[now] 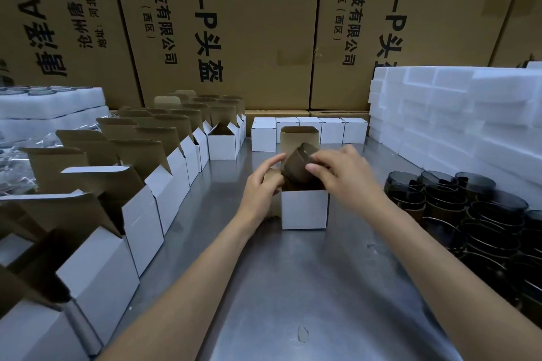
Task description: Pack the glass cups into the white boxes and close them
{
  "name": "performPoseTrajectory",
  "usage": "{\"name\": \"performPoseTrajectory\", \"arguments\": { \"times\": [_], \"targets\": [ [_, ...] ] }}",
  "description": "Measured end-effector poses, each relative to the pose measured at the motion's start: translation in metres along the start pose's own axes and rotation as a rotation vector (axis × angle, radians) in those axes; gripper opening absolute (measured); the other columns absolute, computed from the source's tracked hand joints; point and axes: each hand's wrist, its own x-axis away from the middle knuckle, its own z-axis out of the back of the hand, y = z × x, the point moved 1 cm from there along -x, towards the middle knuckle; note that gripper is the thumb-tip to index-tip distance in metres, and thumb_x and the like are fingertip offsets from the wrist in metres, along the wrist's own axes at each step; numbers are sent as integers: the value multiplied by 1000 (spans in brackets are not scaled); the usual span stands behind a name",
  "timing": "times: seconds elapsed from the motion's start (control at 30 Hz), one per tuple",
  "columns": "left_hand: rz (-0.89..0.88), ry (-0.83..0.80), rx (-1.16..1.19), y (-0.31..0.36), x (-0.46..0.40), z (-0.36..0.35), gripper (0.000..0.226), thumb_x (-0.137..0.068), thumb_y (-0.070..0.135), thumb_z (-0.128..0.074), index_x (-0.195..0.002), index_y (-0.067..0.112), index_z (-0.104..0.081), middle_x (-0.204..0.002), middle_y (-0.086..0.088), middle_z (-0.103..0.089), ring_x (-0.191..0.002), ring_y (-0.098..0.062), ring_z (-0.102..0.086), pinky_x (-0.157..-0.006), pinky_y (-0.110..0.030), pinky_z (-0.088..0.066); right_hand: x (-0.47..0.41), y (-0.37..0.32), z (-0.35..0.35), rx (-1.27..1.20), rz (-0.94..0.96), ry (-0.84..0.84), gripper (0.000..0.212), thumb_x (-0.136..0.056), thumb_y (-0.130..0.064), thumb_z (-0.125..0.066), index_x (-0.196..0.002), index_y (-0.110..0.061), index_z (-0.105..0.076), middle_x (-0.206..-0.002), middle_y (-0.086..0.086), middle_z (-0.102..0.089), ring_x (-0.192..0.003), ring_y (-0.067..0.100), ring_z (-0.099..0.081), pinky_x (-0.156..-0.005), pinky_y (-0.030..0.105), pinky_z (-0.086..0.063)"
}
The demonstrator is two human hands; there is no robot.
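An open white box (pixel 304 208) stands in the middle of the metal table (pixel 293 287), its brown lid flap upright at the back. A dark smoky glass cup (pixel 296 163) is tilted in the box's mouth, partly inside. My right hand (pixel 341 173) grips the cup's rim from the right. My left hand (pixel 262 184) holds the box's left side flap, thumb near the cup. Many more dark glass cups (pixel 469 214) are packed together at the right.
Rows of open white boxes (pixel 164 184) with raised brown flaps line the left side. Closed white boxes (pixel 331 130) stand in a row at the back. White foam blocks (pixel 454 114) are stacked at the right rear, foam trays (pixel 50 102) at the left rear. Large cartons form the back wall.
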Motion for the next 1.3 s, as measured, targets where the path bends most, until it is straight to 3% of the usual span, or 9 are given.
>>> {"name": "performPoseTrajectory", "arguments": {
  "times": [0.4, 0.53, 0.6, 0.7, 0.8, 0.87, 1.0, 1.13, 1.3],
  "targets": [
    [31, 12, 12, 1, 1, 0, 43, -91, 0, -40, -121, 22, -61, -81, -9, -50, -81, -17, -48, -68, -15, -46, 6, 9, -12, 162, 154, -183, 27, -98, -30, -43, -103, -28, -70, -116, -12, -50, -120, 14, -29, -91, 27, -21],
    [118, 29, 190, 3, 4, 0, 35, -89, 22, -43, -110, 28, -71, -99, -6, -70, -86, -12, -57, -77, -21, -44, 8, 8, -9, -410, -77, 148, 33, -99, -28, -32, -104, -30, -65, -117, -13, -49, -121, 4, -35, -94, 11, -23],
    [208, 74, 389, 4, 3, 3, 38, -88, 26, -41, -103, 22, -76, -113, -8, -71, -89, -16, -59, -79, -26, -43, 9, 12, -11, -820, -352, 254, 30, -103, -25, -33, -117, -33, -58, -129, -12, -49, -128, 6, -38, -105, 18, -27],
    [284, 106, 619, 3, 2, 6, 34, -84, 21, -45, -88, 17, -79, -111, -5, -72, -94, -21, -60, -86, -31, -40, 16, 20, -23, -1324, -663, 184, 34, -101, -30, -41, -133, -30, -52, -141, -6, -49, -131, 14, -43, -113, 38, -30],
    [304, 99, 585, 3, 2, 3, 23, -86, 14, -50, -98, 20, -69, -101, 2, -74, -88, -16, -64, -80, -28, -45, 22, 16, -35, -1534, -679, 102, 37, -100, -29, -43, -135, -22, -53, -136, 3, -57, -122, 20, -52, -95, 33, -45],
    [297, 80, 515, 3, 2, -1, 19, -89, 11, -53, -103, 21, -61, -95, 3, -72, -84, -13, -64, -75, -26, -46, 22, 13, -42, -1550, -603, 72, 36, -100, -26, -42, -133, -16, -53, -131, 7, -60, -117, 22, -57, -85, 29, -48],
    [255, -24, 261, 5, 4, -7, 18, -90, 4, -56, -92, 20, -63, -92, -2, -63, -75, -13, -61, -59, -21, -48, 24, 14, -48, -1325, -511, 22, 37, -93, -20, -54, -129, -29, -52, -128, 2, -61, -118, 18, -58, -100, 35, -44],
    [203, -32, 97, 4, 4, -11, 33, -87, -3, -54, -96, 28, -62, -113, -3, -60, -100, -19, -55, -82, -38, -49, 23, 12, -49, -1165, -495, 23, 52, -76, -11, -57, -111, -49, -49, -121, -6, -60, -117, 11, -55, -100, 31, -41],
    [204, 46, 210, 8, 4, -15, 36, -85, -10, -50, -93, 25, -50, -95, 3, -65, -74, -14, -59, -54, -25, -40, 23, 14, -55, -1116, -438, 60, 41, -84, -7, -53, -105, -42, -53, -113, -2, -62, -107, 15, -56, -90, 29, -43]
  ]
}}
